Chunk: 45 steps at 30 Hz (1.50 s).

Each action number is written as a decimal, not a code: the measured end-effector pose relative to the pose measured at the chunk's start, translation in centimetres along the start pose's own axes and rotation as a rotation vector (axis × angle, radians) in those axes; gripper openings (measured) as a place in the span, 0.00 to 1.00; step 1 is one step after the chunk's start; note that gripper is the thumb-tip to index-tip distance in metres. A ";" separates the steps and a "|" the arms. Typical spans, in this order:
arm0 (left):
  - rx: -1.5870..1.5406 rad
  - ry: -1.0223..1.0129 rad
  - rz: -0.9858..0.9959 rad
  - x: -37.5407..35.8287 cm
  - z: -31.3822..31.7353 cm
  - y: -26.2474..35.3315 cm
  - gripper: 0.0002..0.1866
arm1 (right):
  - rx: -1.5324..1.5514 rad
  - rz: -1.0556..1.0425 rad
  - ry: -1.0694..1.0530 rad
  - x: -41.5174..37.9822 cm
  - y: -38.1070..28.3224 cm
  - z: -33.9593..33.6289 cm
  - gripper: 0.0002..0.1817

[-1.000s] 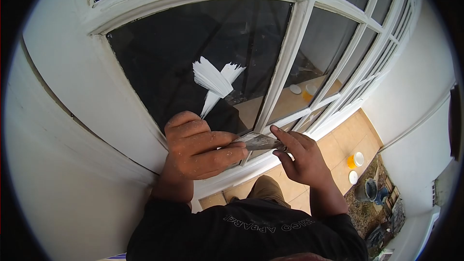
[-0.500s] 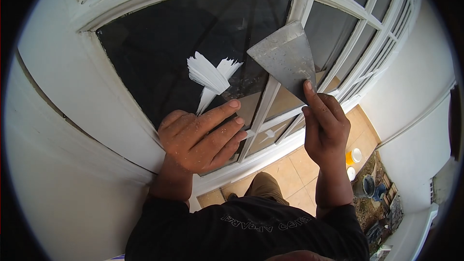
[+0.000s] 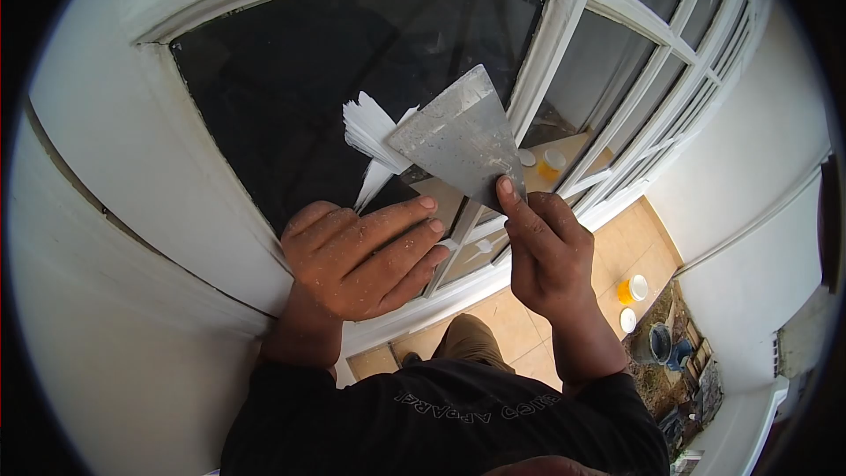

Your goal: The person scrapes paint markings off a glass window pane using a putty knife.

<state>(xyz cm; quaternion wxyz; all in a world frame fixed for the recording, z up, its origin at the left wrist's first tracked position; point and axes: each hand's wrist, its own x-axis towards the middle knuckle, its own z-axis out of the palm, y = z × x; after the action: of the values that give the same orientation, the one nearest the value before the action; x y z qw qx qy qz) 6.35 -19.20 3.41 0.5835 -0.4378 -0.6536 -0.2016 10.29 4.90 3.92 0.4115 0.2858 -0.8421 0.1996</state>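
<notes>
My right hand (image 3: 553,256) grips a wide putty knife (image 3: 465,134), its thumb pressed on the flat metal near the handle end. The blade points up and left, overlapping the right part of a white paint cross (image 3: 379,137) on the dark window pane (image 3: 291,62). Dried specks mark the metal. Below the cross, my left hand (image 3: 366,260) is held back-up with its fingers stretched to the right and nothing visible in them. Its thumb is hidden, and small pale specks dot the skin.
White window frame bars (image 3: 551,62) divide the panes; other panes carry white marks too. On the tiled floor (image 3: 511,326) at lower right stand a yellow tub (image 3: 632,289) and a white lid (image 3: 627,321). A bucket (image 3: 654,344) sits on the soil beyond.
My right hand has moved left and slightly down with the putty knife, bringing the blade across part of the white cross. My left hand has barely moved.
</notes>
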 end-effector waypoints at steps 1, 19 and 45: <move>0.013 0.021 -0.009 -0.1 0.2 0.0 0.10 | -0.008 0.004 0.003 0.0 -0.2 0.3 0.39; 0.037 0.037 -0.029 -0.1 0.2 0.1 0.11 | 0.027 0.099 0.007 -2.3 -0.5 1.0 0.37; 0.057 -0.023 -0.005 -0.1 0.2 0.3 0.11 | -0.440 -0.104 -0.206 2.2 -0.5 -6.2 0.35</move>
<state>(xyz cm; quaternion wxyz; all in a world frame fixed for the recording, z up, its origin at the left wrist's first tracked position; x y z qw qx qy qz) 6.47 -18.96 3.26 0.5878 -0.4215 -0.6669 -0.1792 13.08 7.37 9.37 0.3857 0.2510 -0.8869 -0.0400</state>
